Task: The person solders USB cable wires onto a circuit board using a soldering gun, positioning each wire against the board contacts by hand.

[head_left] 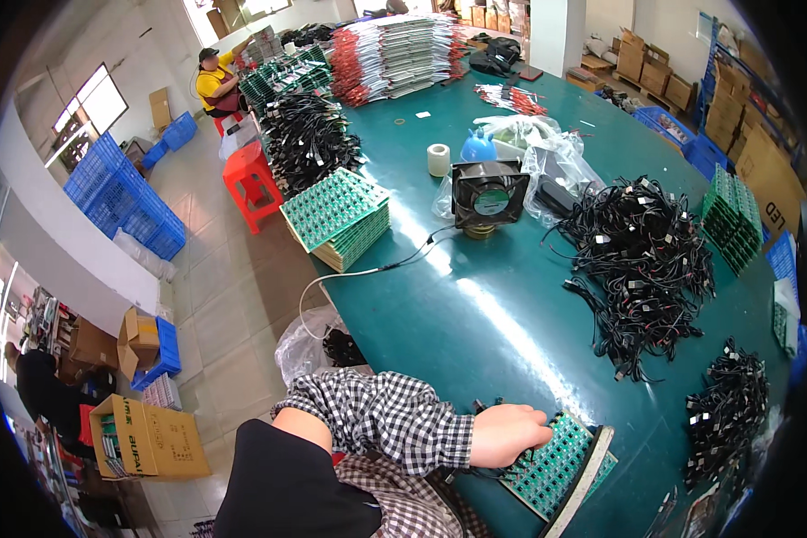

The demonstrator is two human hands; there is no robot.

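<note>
My left hand (pixel 509 436), in a black-and-white checked sleeve, reaches in from the left with its fingers curled down. Black cable (pixel 496 472) shows under and beside it, and the fingers look closed on it; the fingertips are partly hidden. Beneath the hand lies a green circuit-board panel (pixel 560 455) with rows of small parts. A long pale bar with a dark edge (pixel 585 480) crosses the panel's right side. My right hand is out of the picture.
On the green table (pixel 403 318) stand a black square fan (pixel 489 199), a tape roll (pixel 438 160) and stacked circuit panels (pixel 339 220). Tangled black cables (pixel 637 260) lie to the right, with another bundle (pixel 728 412) nearer. A red stool (pixel 251 184) stands left; a person (pixel 215 85) sits far off.
</note>
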